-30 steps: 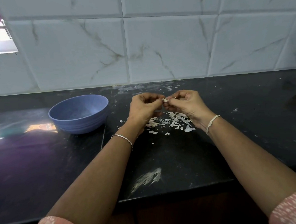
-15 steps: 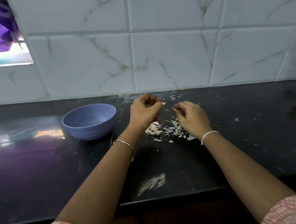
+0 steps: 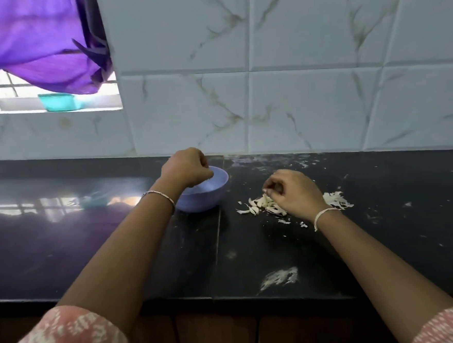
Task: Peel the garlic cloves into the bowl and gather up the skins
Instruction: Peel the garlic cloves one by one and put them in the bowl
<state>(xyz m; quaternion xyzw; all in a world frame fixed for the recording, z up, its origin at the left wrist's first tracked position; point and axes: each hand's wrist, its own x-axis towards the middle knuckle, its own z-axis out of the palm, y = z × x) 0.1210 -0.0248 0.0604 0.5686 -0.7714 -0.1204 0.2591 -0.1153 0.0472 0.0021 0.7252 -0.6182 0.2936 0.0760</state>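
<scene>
A blue bowl [image 3: 208, 196] stands on the black counter [image 3: 91, 247], left of centre. My left hand [image 3: 186, 167] hovers over the bowl's rim with its fingers curled downward; the garlic clove it pinched is hidden behind them. To the right lies a pile of white garlic skins [image 3: 260, 205], partly covered by my right hand [image 3: 294, 193]. That hand rests over the pile and pinches a small white bit of skin at its fingertips.
A tiled wall rises right behind the counter. At the top left, a purple cloth [image 3: 36, 42] hangs over a window with a teal container [image 3: 57, 101] on its sill. A white smear [image 3: 279, 276] marks the counter near its front edge.
My hands have parted. The left one carried the clove left to above the bowl, while the right one dropped onto the skin pile. The view has shifted left and up.
</scene>
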